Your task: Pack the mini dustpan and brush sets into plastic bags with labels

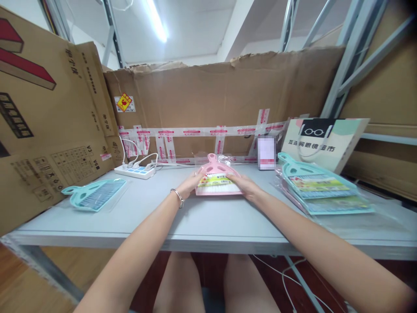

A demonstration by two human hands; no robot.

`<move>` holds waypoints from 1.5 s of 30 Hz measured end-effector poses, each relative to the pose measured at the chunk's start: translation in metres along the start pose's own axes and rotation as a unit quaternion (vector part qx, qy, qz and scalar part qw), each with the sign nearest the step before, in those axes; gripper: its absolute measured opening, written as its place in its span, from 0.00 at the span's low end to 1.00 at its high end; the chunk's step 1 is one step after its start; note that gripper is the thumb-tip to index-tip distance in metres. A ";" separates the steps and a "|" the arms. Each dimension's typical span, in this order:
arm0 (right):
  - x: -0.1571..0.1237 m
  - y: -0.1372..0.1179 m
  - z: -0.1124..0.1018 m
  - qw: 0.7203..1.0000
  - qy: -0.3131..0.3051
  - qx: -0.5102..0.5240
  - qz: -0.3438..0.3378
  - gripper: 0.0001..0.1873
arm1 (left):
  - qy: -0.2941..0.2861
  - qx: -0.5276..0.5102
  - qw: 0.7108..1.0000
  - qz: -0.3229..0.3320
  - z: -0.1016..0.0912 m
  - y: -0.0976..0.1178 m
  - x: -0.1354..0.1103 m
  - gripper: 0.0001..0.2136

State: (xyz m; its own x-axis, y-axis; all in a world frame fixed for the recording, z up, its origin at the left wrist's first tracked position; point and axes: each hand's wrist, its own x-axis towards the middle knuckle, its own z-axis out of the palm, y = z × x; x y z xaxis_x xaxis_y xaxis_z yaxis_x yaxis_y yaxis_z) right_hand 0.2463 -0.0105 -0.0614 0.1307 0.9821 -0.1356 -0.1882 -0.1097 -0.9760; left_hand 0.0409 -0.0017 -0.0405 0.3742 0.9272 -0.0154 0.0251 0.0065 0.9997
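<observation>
A pink dustpan set in a clear bag with a printed label lies flat on the grey table, handle pointing away from me. My left hand grips its left edge, fingers curled on the bag; a bracelet circles that wrist. My right hand holds the right edge, fingers laid over the bag.
A teal dustpan lies at the left. A stack of bagged teal and pink dustpan sets sits at the right, beside a paper bag. A white power strip is at the back. Cardboard walls enclose the table.
</observation>
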 end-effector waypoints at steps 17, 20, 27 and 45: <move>-0.035 -0.024 -0.013 0.988 -0.123 0.065 0.068 0.09 | 0.072 -0.047 0.994 -0.074 -0.012 0.012 -0.001 0.11; -0.028 -0.020 -0.015 0.992 -0.080 0.060 0.073 0.07 | 0.030 -0.064 0.994 -0.080 -0.010 0.019 -0.007 0.07; -0.019 -0.013 -0.013 0.998 0.015 0.037 0.052 0.06 | 0.057 -0.059 0.996 -0.045 -0.007 0.018 -0.007 0.06; -0.026 -0.023 -0.012 0.993 -0.028 0.060 -0.093 0.09 | 0.122 0.197 0.921 0.313 -0.009 0.019 -0.007 0.08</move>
State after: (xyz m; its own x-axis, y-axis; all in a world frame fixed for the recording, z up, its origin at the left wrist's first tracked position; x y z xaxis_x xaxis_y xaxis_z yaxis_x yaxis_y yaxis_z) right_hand 0.2591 -0.0350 -0.0377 0.1213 0.9909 0.0578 -0.2815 0.0901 -0.9553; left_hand 0.0305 -0.0049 -0.0216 0.2113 0.7594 0.6154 0.2285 -0.6505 0.7243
